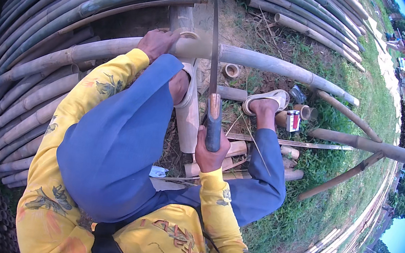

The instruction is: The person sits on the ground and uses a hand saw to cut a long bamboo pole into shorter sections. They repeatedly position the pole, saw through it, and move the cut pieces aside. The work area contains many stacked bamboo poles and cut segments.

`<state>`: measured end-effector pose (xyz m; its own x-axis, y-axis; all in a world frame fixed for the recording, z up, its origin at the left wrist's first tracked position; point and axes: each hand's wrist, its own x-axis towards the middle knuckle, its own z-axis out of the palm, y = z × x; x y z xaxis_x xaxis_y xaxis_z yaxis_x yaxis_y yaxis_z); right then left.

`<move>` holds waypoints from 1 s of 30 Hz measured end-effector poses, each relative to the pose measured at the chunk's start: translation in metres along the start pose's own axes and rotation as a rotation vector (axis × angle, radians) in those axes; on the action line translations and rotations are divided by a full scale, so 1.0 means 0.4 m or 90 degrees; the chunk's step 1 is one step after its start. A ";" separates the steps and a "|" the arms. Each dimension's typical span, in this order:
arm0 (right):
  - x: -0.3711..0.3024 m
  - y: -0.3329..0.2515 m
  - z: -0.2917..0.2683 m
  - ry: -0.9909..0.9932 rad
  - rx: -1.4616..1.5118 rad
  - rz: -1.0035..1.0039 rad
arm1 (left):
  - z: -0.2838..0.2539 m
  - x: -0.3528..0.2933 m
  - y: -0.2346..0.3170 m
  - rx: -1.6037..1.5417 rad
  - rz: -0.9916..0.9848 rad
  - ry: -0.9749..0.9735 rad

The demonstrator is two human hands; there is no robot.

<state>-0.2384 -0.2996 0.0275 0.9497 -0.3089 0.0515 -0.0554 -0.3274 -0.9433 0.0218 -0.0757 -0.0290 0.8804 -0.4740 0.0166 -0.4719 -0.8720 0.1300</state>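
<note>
My right hand (211, 150) is closed round the dark grip of a handsaw (214, 66). Its long, narrow blade points away from me and crosses a thick bamboo pole (267, 62); a blurred patch beside the blade hides part of the pole, so how deep any cut goes I cannot tell. Left of the blade, my left hand (158, 44) grips the same pole from above, fingers bent over it. The pole runs left to right, over a wooden support (186, 119). My left leg is raised close to the pole, with the sandalled foot by the support.
Bamboo poles (73, 22) lie stacked at the left, with more (304, 17) at the far side. Short bamboo offcuts (234, 154) and a cut ring (231, 70) are on the ground. A small red-and-white box (293, 120) sits past my right foot. Propped poles (364, 142) stand on grass.
</note>
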 end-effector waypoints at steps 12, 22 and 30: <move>0.084 0.021 0.016 0.009 0.015 -0.048 | 0.024 0.043 0.001 0.002 0.039 0.040; -0.219 0.022 -0.053 -0.011 0.000 -0.008 | -0.018 -0.040 -0.053 0.055 0.006 -0.005; -0.088 0.027 -0.025 -0.024 0.029 -0.005 | 0.031 -0.006 -0.042 0.048 0.044 0.028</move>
<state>-0.2755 -0.3011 0.0186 0.9609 -0.2727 0.0469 -0.0349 -0.2876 -0.9571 0.0269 -0.0615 -0.0436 0.8462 -0.5286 0.0674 -0.5321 -0.8451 0.0522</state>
